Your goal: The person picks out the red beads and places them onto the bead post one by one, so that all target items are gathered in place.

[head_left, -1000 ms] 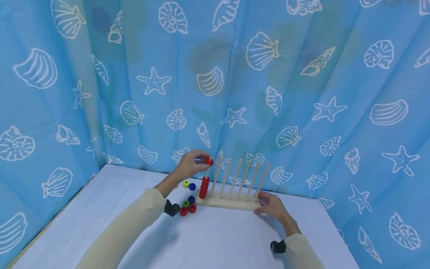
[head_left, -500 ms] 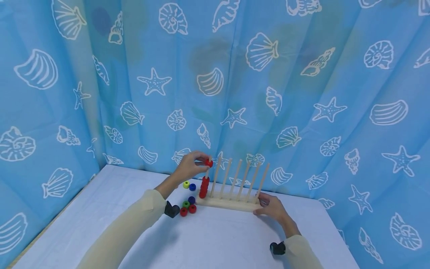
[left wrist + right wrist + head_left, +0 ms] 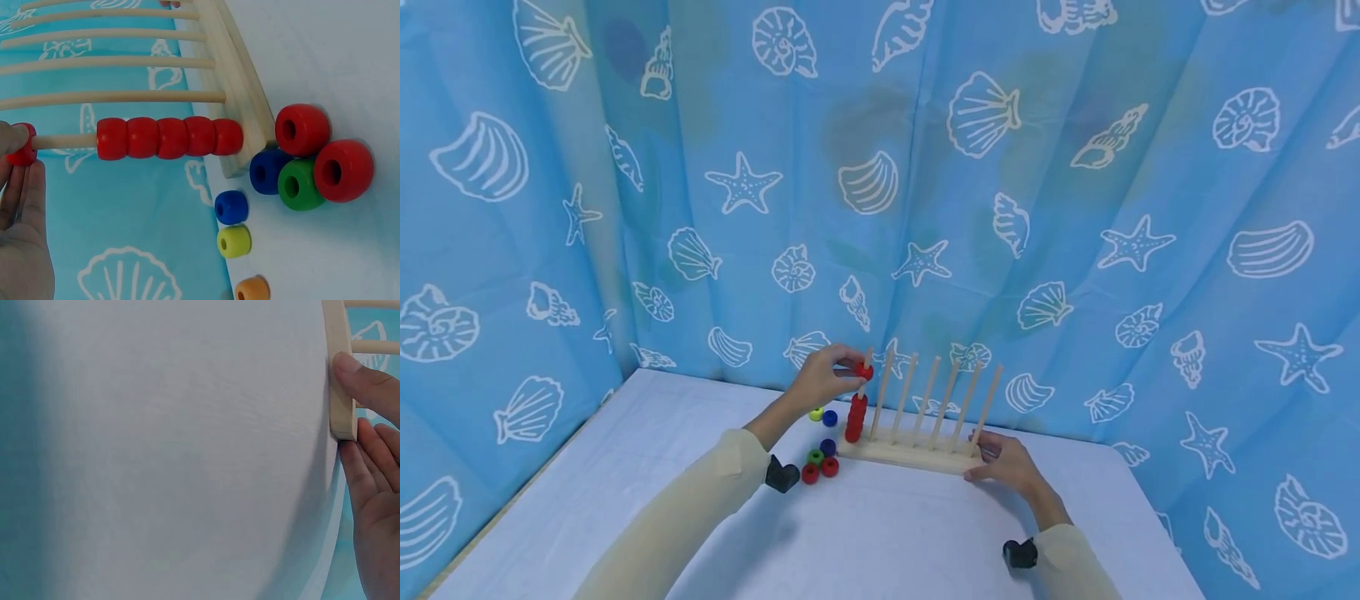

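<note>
A wooden peg rack (image 3: 910,454) with a row of upright pegs stands on the white table. My left hand (image 3: 822,377) pinches a red bead (image 3: 865,372) threaded on the upper part of the leftmost peg. Below it, several red beads (image 3: 170,137) are stacked on that same peg down to the base, with bare peg between. My right hand (image 3: 1009,462) grips the rack's right end; in the right wrist view the thumb (image 3: 350,365) lies on the base and the fingers reach round its end. The other pegs carry no beads.
Loose beads lie left of the rack: two red, one being a red bead (image 3: 344,170), a green bead (image 3: 301,184), two blue, one being a blue bead (image 3: 231,207), a yellow bead (image 3: 234,241) and an orange bead (image 3: 252,289). A shell-patterned curtain (image 3: 880,208) hangs close behind.
My left hand has slid the red bead slightly down the leftmost peg. The right hand stays on the rack's end, and the loose beads have not moved.
</note>
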Demonstrator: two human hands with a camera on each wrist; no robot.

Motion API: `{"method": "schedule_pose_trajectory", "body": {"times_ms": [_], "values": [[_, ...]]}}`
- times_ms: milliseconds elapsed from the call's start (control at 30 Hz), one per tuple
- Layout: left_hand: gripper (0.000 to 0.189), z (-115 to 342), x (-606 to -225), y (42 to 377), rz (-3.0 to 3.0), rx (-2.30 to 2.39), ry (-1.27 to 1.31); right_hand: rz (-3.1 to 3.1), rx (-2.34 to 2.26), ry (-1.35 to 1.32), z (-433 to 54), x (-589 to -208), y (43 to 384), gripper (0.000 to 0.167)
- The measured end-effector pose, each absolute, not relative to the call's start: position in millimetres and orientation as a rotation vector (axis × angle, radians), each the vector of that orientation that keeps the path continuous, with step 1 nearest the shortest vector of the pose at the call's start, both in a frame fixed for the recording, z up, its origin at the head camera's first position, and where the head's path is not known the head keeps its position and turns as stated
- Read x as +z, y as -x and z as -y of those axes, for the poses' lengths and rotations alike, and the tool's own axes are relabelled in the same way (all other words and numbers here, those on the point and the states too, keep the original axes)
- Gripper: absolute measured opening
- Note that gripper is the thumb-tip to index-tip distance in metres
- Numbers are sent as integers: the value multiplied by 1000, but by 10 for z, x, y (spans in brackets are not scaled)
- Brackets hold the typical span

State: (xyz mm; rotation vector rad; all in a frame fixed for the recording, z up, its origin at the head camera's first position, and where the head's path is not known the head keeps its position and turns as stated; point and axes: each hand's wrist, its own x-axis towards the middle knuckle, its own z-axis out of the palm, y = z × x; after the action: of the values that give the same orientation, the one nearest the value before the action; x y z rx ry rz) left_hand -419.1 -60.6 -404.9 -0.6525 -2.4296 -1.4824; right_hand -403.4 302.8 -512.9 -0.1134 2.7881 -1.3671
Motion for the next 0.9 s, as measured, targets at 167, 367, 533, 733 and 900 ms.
{"method": "schedule_pose_trajectory", "body": {"times_ms": [167, 367, 533, 733, 900], "values": [[32, 612, -4054, 4195, 2434, -1491, 655, -2795, -1343, 143, -3018, -5097, 4033, 87], [30, 624, -4063, 4170, 2454, -1515, 645, -2777, -1378, 139, -3015, -5123, 4059, 89], [30, 621, -4092, 4158, 2463, -1525, 658, -2798, -1365, 116, -3020, -5154, 4067, 85], [30, 617, -4140, 4183, 2473, -1502, 659, -2799, -1352, 100, -3034, -5157, 4060, 84], [32, 621, -4183, 4200, 2495, -1489, 651, -2795, -1353, 101, -3038, -5142, 4059, 84]]}}
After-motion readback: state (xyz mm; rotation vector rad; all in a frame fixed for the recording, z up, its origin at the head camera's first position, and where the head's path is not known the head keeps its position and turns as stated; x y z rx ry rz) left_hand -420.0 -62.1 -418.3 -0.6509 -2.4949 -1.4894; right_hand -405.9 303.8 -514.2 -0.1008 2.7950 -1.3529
